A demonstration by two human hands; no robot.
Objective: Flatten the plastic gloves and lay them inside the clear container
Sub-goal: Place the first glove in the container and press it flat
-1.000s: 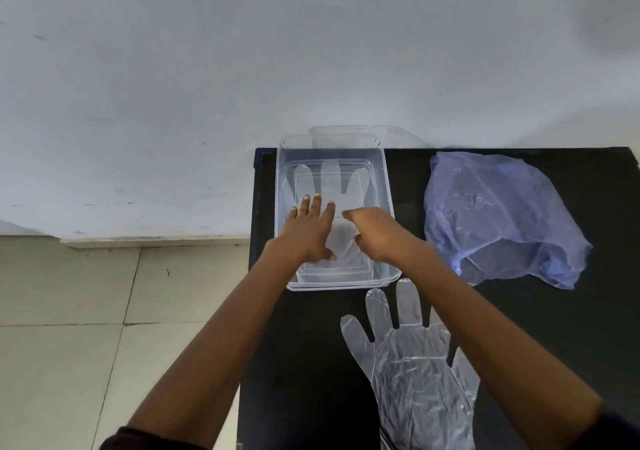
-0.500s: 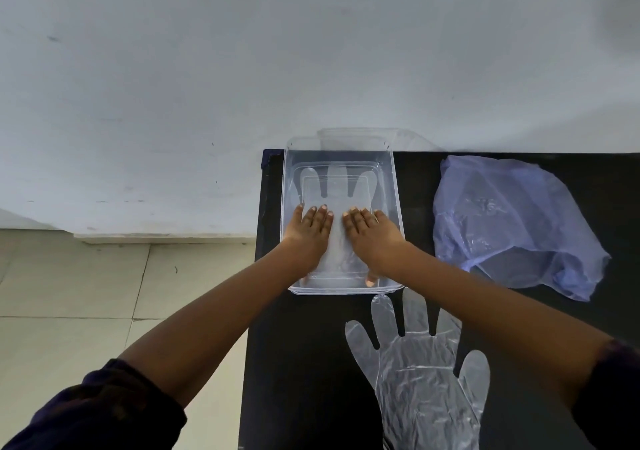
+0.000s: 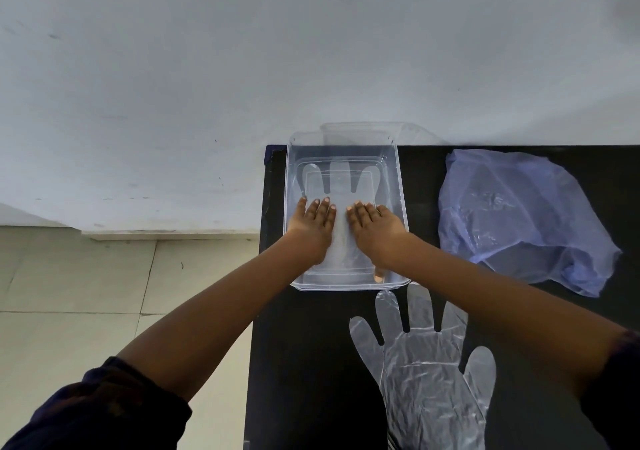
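Note:
A clear rectangular container [image 3: 398, 186] stands at the far left of the black table. Inside it lies a flat clear plastic glove [image 3: 341, 181], fingers pointing away from me. My left hand [image 3: 313, 226] and my right hand [image 3: 375, 229] rest palm-down, side by side, on the glove's palm area, fingers together and straight. Neither hand grips anything. A second clear plastic glove [image 3: 424, 373] lies spread on the table in front of the container, partly under my right forearm.
A crumpled bluish plastic bag [image 3: 512, 214] lies to the right of the container. The black table [image 3: 304, 363] ends at its left edge beside the container; beyond it is tiled floor [image 3: 76, 293]. A white wall [image 3: 311, 51] stands right behind the table.
My right hand turned from a loose curl to flat, and both hands slid together onto the glove in the container. Since half a second ago they have barely moved.

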